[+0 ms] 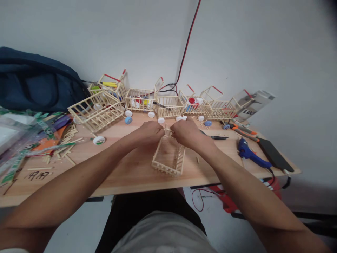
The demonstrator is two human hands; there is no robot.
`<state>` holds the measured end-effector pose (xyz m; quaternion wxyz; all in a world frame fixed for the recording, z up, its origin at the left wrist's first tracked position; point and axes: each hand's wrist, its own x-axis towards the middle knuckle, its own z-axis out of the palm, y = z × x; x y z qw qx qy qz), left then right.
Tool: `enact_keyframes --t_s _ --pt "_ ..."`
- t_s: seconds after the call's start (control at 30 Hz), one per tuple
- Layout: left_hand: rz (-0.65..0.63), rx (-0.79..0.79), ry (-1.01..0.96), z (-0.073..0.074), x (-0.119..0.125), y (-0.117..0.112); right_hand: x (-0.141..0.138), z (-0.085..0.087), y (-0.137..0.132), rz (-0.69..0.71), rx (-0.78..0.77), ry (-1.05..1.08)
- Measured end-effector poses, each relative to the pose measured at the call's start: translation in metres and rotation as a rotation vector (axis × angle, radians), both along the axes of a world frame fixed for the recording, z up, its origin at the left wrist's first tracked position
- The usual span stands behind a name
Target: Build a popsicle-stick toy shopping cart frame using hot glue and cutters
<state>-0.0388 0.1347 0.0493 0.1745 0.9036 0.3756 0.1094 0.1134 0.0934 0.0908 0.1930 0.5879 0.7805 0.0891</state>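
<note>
A small open basket frame of thin wooden sticks [168, 168] rests on the table in front of me, its slatted near side towards my body. At its far end, my left hand [151, 133] is closed, with the fingers pinched at the left corner. Opposite it, my right hand [186, 133] is also closed, at the far right corner. Short sticks [167, 132] of the far end show in the narrow gap between the hands. Both sets of fingertips are partly hidden by the knuckles.
Stick-built carts [97, 110] with bottle-cap wheels line the wall. On the right lie a blue glue gun [252, 154], orange-handled pliers [244, 131] and a black flat object [275, 154]. Loose sticks [65, 147] and plastic packaging [23, 140] cover the left, before a blue bag [39, 80].
</note>
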Motion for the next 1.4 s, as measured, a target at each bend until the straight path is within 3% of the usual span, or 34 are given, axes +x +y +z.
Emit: enact_keyframes --t_s 0.77,1.27,1.4 --pt "0.014 0.009 0.020 0.004 0.000 -0.004 0.000 0.002 0.002 0.004 -0.044 -0.019" --pt "0.121 0.025 -0.143 -0.004 -0.001 0.001 0.002 0.006 0.004 0.020 -0.065 -0.002" --pt "0.149 -0.043 -0.194 -0.001 -0.001 0.006 0.006 0.009 0.008 0.026 -0.065 0.014"
